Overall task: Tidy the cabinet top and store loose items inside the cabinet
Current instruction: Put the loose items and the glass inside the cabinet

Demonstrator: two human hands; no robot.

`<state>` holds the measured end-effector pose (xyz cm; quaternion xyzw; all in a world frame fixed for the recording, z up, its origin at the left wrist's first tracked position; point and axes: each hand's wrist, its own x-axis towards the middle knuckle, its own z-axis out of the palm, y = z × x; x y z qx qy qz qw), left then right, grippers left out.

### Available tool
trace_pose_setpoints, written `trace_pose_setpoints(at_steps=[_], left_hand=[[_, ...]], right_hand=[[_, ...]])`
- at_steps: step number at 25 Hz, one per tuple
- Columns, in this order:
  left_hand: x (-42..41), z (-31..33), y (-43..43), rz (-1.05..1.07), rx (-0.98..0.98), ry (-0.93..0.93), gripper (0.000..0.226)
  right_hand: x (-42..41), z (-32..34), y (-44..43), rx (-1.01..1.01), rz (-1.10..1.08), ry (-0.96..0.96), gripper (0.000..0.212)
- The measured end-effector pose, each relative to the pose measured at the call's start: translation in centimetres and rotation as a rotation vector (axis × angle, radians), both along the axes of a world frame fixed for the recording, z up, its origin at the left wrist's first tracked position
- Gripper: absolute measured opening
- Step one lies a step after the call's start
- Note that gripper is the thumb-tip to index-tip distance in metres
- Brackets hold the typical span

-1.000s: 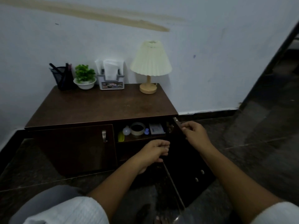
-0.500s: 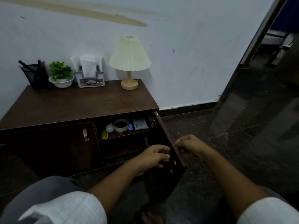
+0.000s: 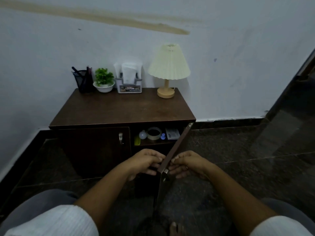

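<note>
We judge the task nearly finished. The top of the dark brown wooden cabinet (image 3: pixel 122 108) carries only four things, in a row along the wall: a black mesh pen holder (image 3: pixel 82 81), a green plant in a white bowl (image 3: pixel 104 82), a grey tissue holder (image 3: pixel 129 82) and a table lamp with a cream pleated shade (image 3: pixel 168 65).

The loose items lie inside, on the upper shelf beside the open right door (image 3: pixel 176 146). They are a yellow-green object (image 3: pixel 137 140), a white bulb-like ball (image 3: pixel 142 134), a roll of pale tape (image 3: pixel 154 133), a small blue piece (image 3: pixel 163 136) and a white printed box (image 3: pixel 172 133), side by side.

As we read it, what is left is to swing that door closed. The person's left hand (image 3: pixel 144 163) and right hand (image 3: pixel 189 164) meet at its free edge, one on each face, with fingers curled against it. We take both to be gripping it and nothing else. The left door (image 3: pixel 93 150) is closed.

The cabinet stands against a white wall with a long brownish stain (image 3: pixel 119 19), on a dark polished stone floor (image 3: pixel 238 150).
</note>
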<state>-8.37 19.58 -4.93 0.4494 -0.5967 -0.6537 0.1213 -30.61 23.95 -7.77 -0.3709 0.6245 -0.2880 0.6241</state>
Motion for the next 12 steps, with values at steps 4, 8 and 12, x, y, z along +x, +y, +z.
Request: trace_pose_setpoints(at_steps=[4, 8, 12], left_hand=[[2.4, -0.3, -1.2, 0.183, -0.046, 0.005, 0.028], [4.1, -0.5, -2.2, 0.365, -0.086, 0.001, 0.023], [4.8, -0.4, -3.8, 0.445, -0.174, 0.012, 0.030]], right_hand=[[4.0, -0.1, -2.1, -0.067, -0.025, 0.020, 0.018], [7.4, -0.2, -4.2, -0.097, -0.124, -0.012, 0.018], [10.0, 0.1, -6.5, -0.115, -0.185, -0.019, 0.014]])
